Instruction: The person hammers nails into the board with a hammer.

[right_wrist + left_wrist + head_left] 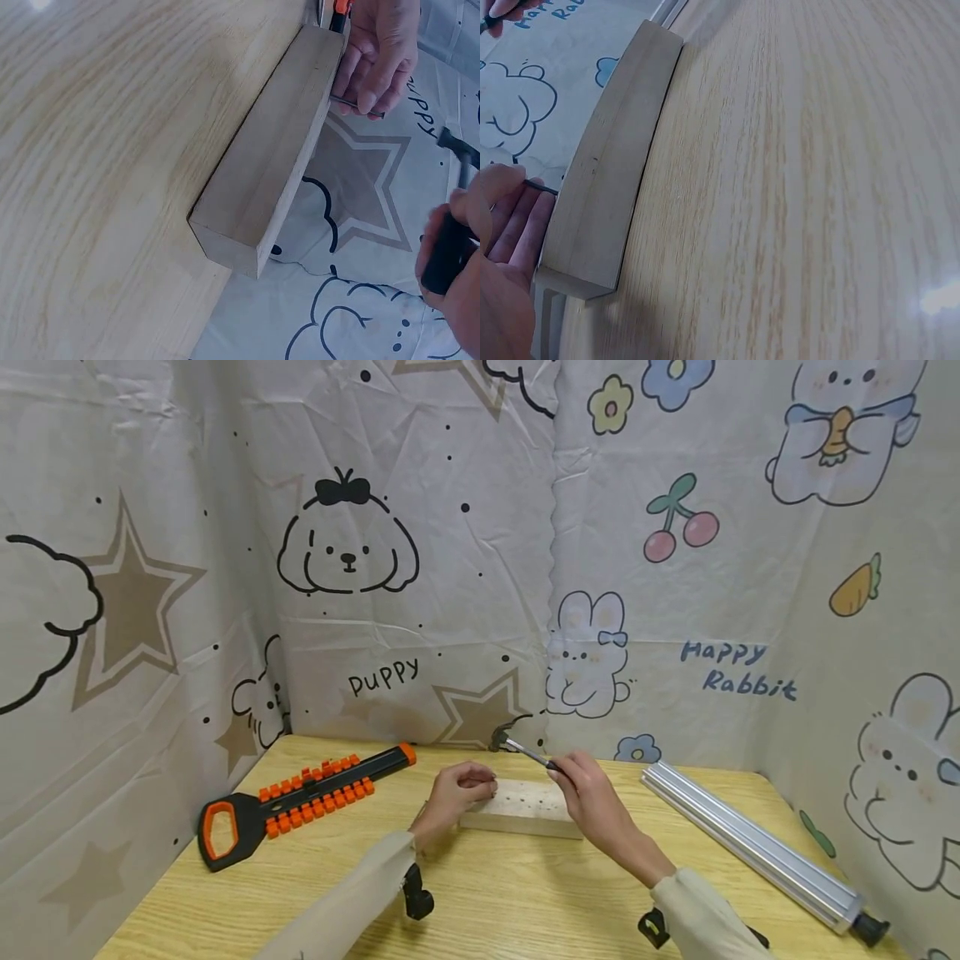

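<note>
A thin, dark metal nail (358,107) stands at the top face of a pale, rectangular wooden block (521,827), toward the block's left end. The left hand (458,791) pinches it: the thumb lies against one side and the fingers curl in against the other, so the shaft runs between them. In the right wrist view its far end pokes out just past the fingertips, while the other end meets the block's upper edge; whether the point has sunk into the wood cannot be told.

The right hand (595,795) is wrapped around the black grip of a small hammer with a grey metal shaft and dark head (528,751). Its fingers close firmly about the handle near the block's right side, and the hammer head is raised, near the nail but apart from it. Small dark spots dot the block's top face between the two hands.

The block lies flat on a light wood-grain table (495,910). Well to the left lies a black plastic rack with orange clips and an orange-lined handle (322,793); to the right, a long silver metal bar with a black end (753,847) lies slantwise, apart from both hands
</note>
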A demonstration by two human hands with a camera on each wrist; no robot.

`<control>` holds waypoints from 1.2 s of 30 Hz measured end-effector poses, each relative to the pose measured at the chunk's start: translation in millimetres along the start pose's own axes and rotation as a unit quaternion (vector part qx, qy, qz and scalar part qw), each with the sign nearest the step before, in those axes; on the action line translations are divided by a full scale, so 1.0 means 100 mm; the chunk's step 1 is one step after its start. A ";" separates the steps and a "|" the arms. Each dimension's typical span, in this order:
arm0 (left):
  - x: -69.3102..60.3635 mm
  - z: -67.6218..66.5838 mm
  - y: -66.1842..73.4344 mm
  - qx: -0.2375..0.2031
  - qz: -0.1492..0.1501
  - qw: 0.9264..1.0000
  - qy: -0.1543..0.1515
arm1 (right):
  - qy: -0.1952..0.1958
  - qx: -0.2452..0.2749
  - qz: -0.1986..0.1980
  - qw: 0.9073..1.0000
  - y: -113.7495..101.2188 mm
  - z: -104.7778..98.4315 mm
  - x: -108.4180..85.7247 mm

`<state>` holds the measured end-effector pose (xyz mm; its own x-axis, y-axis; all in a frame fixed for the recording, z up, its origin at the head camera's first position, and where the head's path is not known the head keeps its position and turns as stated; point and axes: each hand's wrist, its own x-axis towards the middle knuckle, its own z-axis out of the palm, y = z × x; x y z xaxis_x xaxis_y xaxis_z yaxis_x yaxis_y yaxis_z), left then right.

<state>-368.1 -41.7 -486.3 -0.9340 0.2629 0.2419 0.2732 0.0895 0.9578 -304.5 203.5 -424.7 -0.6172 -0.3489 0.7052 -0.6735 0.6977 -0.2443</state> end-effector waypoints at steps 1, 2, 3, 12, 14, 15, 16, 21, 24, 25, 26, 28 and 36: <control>0.00 0.00 -0.01 0.001 0.000 1.000 0.000 | -0.006 0.004 0.005 1.000 -0.01 -0.01 0.00; 0.01 0.00 -0.01 0.001 0.001 1.000 0.001 | -0.019 0.005 0.014 1.000 -0.01 -0.01 0.00; 0.01 0.00 -0.01 0.001 0.004 1.000 0.001 | -0.037 0.007 0.026 0.999 -0.02 -0.02 -0.01; 0.00 0.01 -0.01 0.003 0.019 1.000 0.005 | -0.090 -0.014 0.061 0.994 -0.02 -0.02 -0.02; 0.00 0.01 -0.01 0.004 0.023 1.000 0.005 | -0.087 -0.012 0.059 0.994 0.00 -0.02 -0.02; 0.00 0.01 -0.01 0.003 0.022 1.000 0.006 | -0.088 -0.011 0.060 0.994 0.00 -0.02 -0.02; 0.00 0.02 -0.01 0.002 0.023 1.000 0.006 | -0.090 -0.009 0.063 0.994 0.00 -0.02 -0.02; -0.01 0.01 0.00 0.000 0.018 1.000 0.008 | -0.107 0.008 0.085 0.991 0.01 -0.03 -0.03; -0.03 0.01 0.01 0.002 0.022 1.000 0.007 | -0.118 0.022 0.099 0.988 0.02 -0.03 -0.04; -0.03 0.01 0.01 0.003 0.023 1.000 0.007 | -0.121 0.026 0.102 0.987 0.02 -0.03 -0.05; -0.04 0.01 0.02 0.004 0.024 1.000 0.008 | -0.124 0.030 0.105 0.986 0.03 -0.03 -0.05; -0.05 0.00 0.02 0.005 0.026 1.000 0.009 | -0.129 0.035 0.109 0.985 0.04 -0.03 -0.06; -0.06 0.03 0.06 0.003 0.032 0.999 0.013 | -0.145 0.044 0.127 0.980 0.07 -0.09 -0.05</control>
<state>-359.7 -39.9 -482.4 -0.9205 0.2423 0.3066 0.3337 0.0793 0.9393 -302.4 216.1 -424.2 -0.8503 -0.3431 0.3990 -0.5081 0.7327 -0.4527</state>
